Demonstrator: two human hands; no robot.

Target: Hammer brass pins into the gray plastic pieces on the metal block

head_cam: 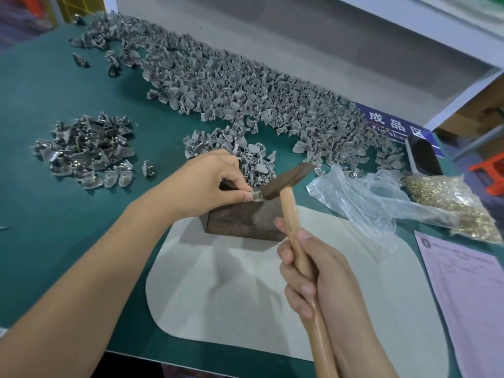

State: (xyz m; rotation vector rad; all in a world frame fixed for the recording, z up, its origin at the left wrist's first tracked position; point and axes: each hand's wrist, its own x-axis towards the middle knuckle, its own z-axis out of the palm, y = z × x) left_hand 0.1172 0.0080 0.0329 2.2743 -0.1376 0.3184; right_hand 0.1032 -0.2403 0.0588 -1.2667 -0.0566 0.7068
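Note:
A dark metal block (245, 221) sits on a pale mat (245, 296) in the middle of the green table. My left hand (210, 181) pinches a small gray plastic piece (255, 195) on the block's top far edge. My right hand (313, 276) grips the wooden handle of a hammer (286, 181), whose dark head is right at the piece. A brass pin in the piece is too small to make out clearly.
A long heap of gray plastic pieces (245, 91) runs along the back, a smaller heap (234, 151) lies behind the block, and a separate pile (87, 151) sits at left. A plastic bag of brass pins (450, 203), a dark box (422, 156), a blue sign (395, 126) and a pink paper form (469, 301) are at right.

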